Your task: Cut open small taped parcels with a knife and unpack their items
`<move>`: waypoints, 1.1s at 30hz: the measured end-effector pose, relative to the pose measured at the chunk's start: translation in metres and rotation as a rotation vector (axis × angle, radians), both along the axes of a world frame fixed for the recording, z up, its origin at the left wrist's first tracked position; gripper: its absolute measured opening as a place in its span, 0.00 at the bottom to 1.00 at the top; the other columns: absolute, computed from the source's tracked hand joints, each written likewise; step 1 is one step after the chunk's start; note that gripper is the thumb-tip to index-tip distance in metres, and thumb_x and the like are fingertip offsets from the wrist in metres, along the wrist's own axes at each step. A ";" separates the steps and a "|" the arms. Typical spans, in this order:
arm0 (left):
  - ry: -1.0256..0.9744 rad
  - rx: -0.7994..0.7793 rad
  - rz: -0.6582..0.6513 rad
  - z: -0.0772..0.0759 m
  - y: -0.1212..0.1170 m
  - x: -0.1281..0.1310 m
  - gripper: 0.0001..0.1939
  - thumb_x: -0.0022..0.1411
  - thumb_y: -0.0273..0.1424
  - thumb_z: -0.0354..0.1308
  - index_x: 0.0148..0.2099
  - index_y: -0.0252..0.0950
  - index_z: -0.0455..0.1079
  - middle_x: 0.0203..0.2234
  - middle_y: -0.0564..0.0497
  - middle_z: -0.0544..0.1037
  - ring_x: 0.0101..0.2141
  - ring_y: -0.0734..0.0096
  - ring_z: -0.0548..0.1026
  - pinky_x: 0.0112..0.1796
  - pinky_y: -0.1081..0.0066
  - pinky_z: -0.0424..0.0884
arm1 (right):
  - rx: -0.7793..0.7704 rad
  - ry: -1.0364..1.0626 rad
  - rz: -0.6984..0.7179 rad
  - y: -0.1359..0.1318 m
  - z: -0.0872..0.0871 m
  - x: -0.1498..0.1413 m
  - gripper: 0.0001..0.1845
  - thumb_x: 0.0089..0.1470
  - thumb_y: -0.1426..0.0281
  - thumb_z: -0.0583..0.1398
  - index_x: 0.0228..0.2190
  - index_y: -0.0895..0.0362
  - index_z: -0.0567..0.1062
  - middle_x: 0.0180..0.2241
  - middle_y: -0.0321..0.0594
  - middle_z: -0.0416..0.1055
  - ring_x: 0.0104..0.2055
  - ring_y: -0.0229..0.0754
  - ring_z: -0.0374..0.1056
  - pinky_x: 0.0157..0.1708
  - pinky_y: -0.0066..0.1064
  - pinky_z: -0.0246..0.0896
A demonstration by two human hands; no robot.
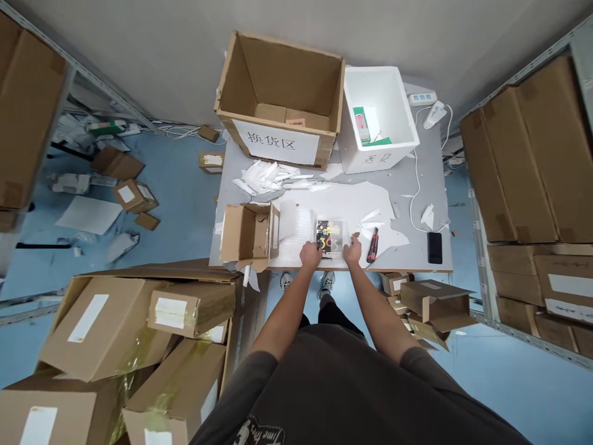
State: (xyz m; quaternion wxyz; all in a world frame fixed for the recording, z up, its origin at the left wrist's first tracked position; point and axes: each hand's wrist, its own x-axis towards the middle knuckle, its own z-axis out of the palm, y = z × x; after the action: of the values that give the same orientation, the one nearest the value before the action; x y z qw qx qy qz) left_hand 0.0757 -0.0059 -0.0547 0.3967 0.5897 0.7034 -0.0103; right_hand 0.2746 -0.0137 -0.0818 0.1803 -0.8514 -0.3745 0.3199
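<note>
A small flat package [330,237], black with coloured print on its left part and clear plastic on its right, lies at the table's front edge. My left hand [311,254] is closed on its lower left corner. On the opposite side, the curled fingers of my right hand [353,250] grip the package's right edge. Just right of that hand rests a red and black utility knife [372,245]. Translucent wrapping [296,224] spreads to the left of the package, beside an open cardboard box [254,232].
Behind stand a large open carton [282,142] with a paper sign and a white foam box [377,157] holding green items. Torn white scraps [264,177] lie before the carton. A phone [434,248] and white cable are at right. Stacked cartons [185,309] crowd the lower left.
</note>
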 end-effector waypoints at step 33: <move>-0.714 0.200 0.448 0.012 0.099 0.006 0.21 0.59 0.50 0.70 0.40 0.39 0.74 0.36 0.51 0.83 0.42 0.64 0.79 0.45 0.68 0.76 | 0.041 0.252 0.007 -0.001 -0.029 0.039 0.15 0.58 0.64 0.56 0.38 0.54 0.82 0.43 0.46 0.83 0.52 0.56 0.77 0.61 0.47 0.68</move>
State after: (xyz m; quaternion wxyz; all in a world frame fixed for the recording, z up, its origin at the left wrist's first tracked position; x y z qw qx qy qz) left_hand 0.0821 0.0933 -0.0424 0.5483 0.4245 0.6304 0.3490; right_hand 0.3132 -0.0149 -0.1113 0.2423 -0.7991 -0.3584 0.4174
